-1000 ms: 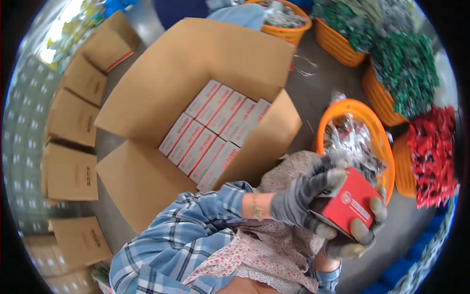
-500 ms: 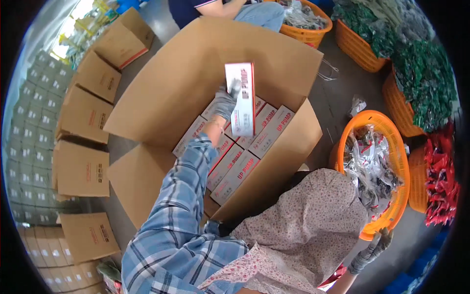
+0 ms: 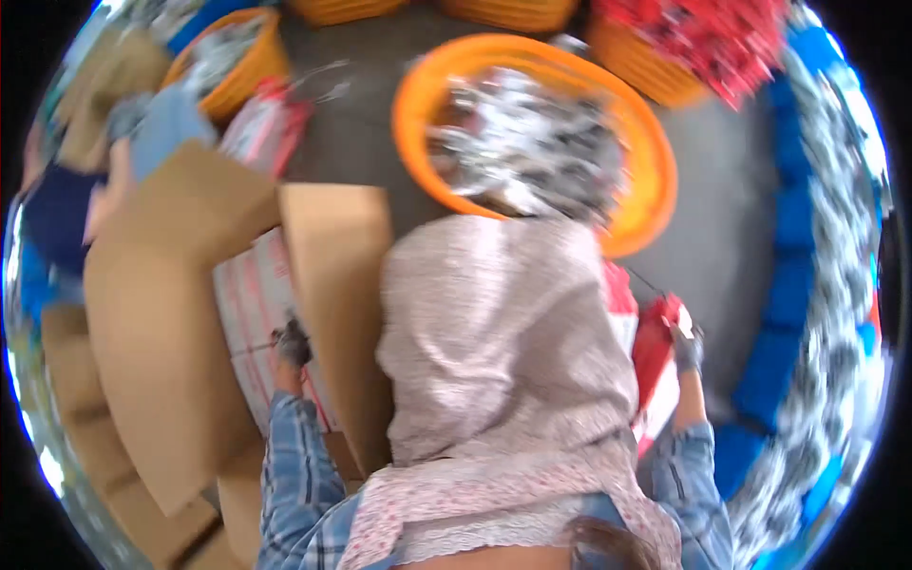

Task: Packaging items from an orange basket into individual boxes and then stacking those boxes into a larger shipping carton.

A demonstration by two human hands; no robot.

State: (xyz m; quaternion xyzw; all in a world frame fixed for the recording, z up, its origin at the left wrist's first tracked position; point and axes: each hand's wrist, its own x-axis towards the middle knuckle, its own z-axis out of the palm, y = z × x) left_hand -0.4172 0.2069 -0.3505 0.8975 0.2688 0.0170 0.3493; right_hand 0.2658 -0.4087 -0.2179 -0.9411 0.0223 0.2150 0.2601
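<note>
A red package point(image 3: 655, 356) with a pale lower part stands just right of the floral apron point(image 3: 503, 351) spread over the lap. Its long axis runs up and down the view, the top leaning slightly away from the apron and the lower end slanting back toward it. The right hand point(image 3: 688, 347), in a grey glove, is at the package's upper right edge and touches it; blur hides how far the fingers are bent, so I cannot tell whether they close on it.

To the apron's left, white boxes point(image 3: 256, 285) with red stripes lie in two rows inside an open carton point(image 3: 142, 332). Their long axes run steeply, upper ends tipping away from the apron. The left hand point(image 3: 293, 344), also gloved, is over these boxes; its fingers are too smeared to say whether they are spread or closed, or whether they touch a box.

The carton's near flap point(image 3: 337, 313) stands right beside the apron. Just beyond the apron's far edge sits a wide orange tub point(image 3: 655, 190) full of silvery packets point(image 3: 532, 133). Farther out, past the tub, is a heap of red packets point(image 3: 703, 38). Well right of the apron, a row of blue containers point(image 3: 788, 247) curves along. Far to its left is another person point(image 3: 57, 218) in dark blue.
</note>
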